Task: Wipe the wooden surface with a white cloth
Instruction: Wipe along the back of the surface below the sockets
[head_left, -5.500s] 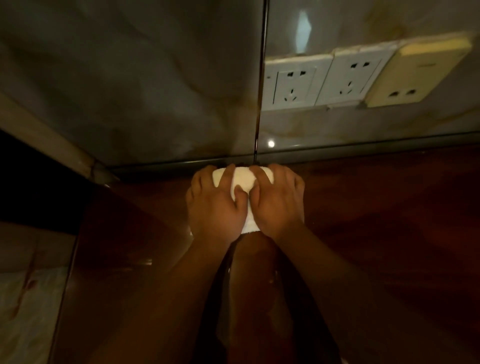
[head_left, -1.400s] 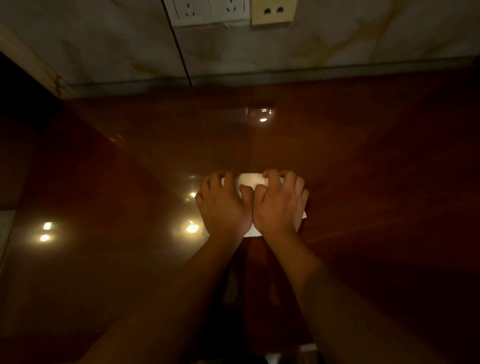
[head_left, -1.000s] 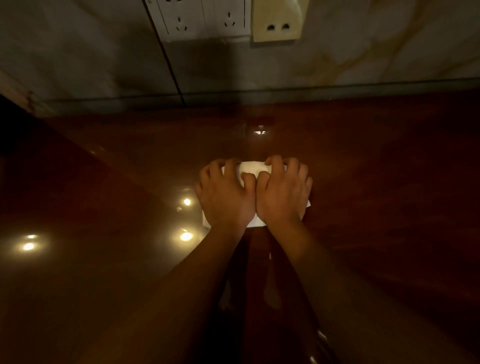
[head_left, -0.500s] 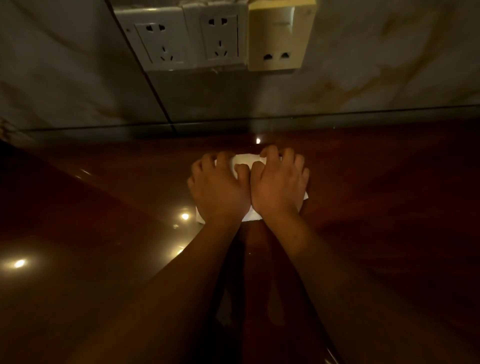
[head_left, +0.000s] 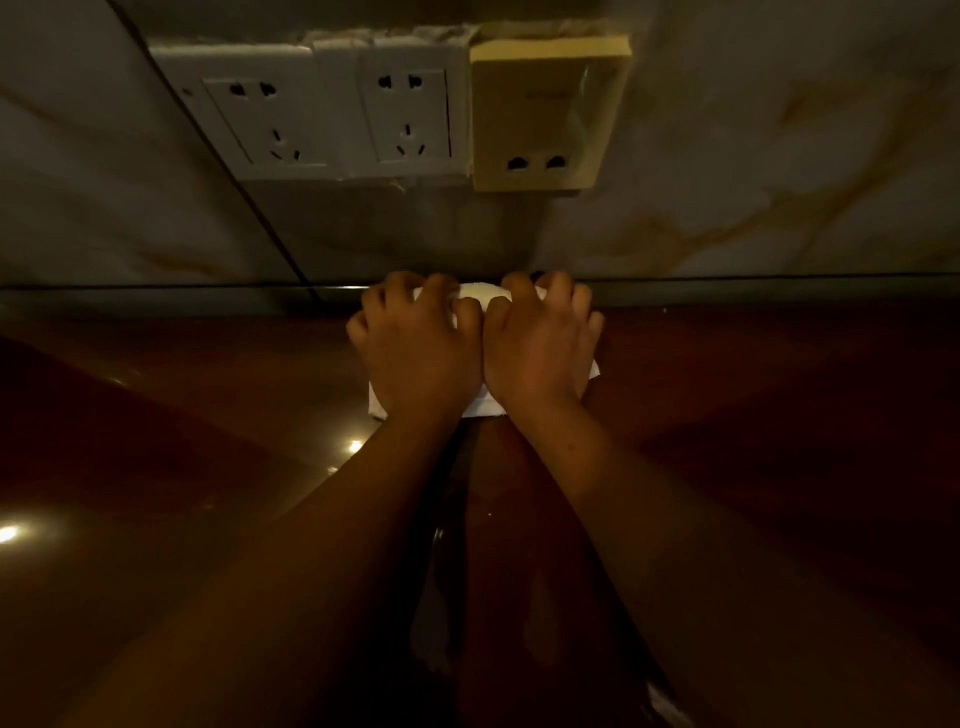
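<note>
both hands, left hand (head_left: 421, 358) and right hand (head_left: 535, 353), curl down onto the white cloth (head_left: 480, 296) at the wooden surface's (head_left: 753, 415) back edge, so another push probably just jams knuckles into the wall (head_left: 779, 182).

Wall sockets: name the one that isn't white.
The yellowish-beige plastic wall socket, rightmost of three, with only two holes; the two white plastic wall sockets have five each.

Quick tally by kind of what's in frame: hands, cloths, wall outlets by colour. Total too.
Hands: 2, the left hand and right hand, both pressing on the cloth
White cloth: 1
White outlets: 2, the left white outlet and right white outlet
Yellowed outlet: 1
Total: 6
</note>
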